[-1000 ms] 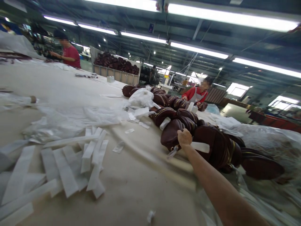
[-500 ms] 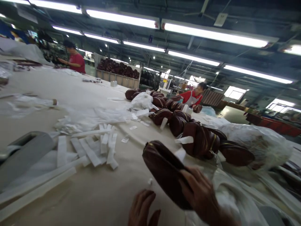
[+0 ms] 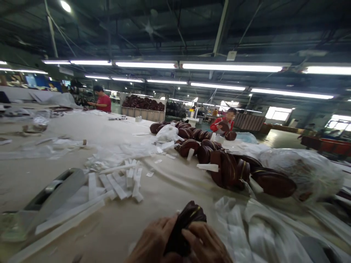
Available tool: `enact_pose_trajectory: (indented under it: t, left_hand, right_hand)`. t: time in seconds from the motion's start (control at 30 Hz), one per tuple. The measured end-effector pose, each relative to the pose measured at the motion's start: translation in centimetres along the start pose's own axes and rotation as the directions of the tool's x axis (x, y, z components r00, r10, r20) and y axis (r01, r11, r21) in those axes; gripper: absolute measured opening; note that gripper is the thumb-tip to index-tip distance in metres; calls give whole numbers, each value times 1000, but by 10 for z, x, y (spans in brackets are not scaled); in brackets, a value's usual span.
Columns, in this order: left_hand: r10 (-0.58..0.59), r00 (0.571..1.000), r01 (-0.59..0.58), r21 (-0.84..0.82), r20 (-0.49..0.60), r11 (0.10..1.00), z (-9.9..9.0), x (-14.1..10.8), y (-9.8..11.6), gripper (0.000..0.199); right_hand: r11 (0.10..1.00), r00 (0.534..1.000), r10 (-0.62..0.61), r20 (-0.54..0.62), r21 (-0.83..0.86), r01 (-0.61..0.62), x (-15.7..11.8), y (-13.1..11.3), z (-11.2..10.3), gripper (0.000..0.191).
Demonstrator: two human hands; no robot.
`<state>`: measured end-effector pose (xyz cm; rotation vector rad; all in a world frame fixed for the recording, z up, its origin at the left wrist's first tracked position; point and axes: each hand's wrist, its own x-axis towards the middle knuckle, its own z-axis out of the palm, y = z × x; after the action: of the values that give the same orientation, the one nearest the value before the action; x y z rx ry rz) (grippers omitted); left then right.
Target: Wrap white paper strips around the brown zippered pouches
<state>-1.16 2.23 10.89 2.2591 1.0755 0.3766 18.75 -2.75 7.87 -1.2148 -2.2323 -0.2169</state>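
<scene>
Close to me at the bottom of the view is a dark brown zippered pouch (image 3: 179, 233), seen end-on with its brass-coloured zip upward. My left hand (image 3: 155, 239) grips its left side, thumb against the pouch. On the other side my right hand (image 3: 205, 241) is closed round it with bent fingers. The lower part of the pouch is hidden by both hands. Beyond them, a row of similar brown pouches (image 3: 223, 170) runs back along the table (image 3: 115, 226), some with white strips stuck out of them.
White foam strips (image 3: 117, 186) are heaped to the left, beside a grey tape dispenser (image 3: 59, 199). Clear plastic wrap (image 3: 301, 168) and white sheeting (image 3: 263, 226) are on the right. One person in red (image 3: 102, 102) stands far left; another (image 3: 226, 122) handles a pouch across the table.
The pouch has come down and nearer to me, turned end-on. My left hand, apart from it before, now grips it along with my right. The camera view has levelled.
</scene>
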Motion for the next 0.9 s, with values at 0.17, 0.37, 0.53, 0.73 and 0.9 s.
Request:
enact_pose_trajectory:
  t: [0.17, 0.37, 0.53, 0.73, 0.9]
  left_hand:
    - [7, 998, 5, 189, -58, 982, 4, -15, 9, 65]
    - [180, 970, -95, 431, -161, 897, -8, -17, -13, 52]
    - [225, 951, -148, 331, -210, 932, -17, -11, -35, 49]
    - [264, 944, -171, 394, -196, 903, -9, 3, -23, 60]
    - [214, 947, -101, 412, -238, 906, 13, 16, -26, 25]
  right_hand:
    - [1000, 993, 11, 118, 3, -12, 20, 33, -23, 26]
    - [991, 954, 109, 279, 49, -128, 18, 30, -16, 14]
    - [974, 966, 159, 201, 126, -187, 12, 18, -21, 16]
    - [985, 982, 140, 128, 82, -151, 16, 21, -12, 51]
    - [926, 943, 276, 184, 211, -312, 16, 23, 10, 23]
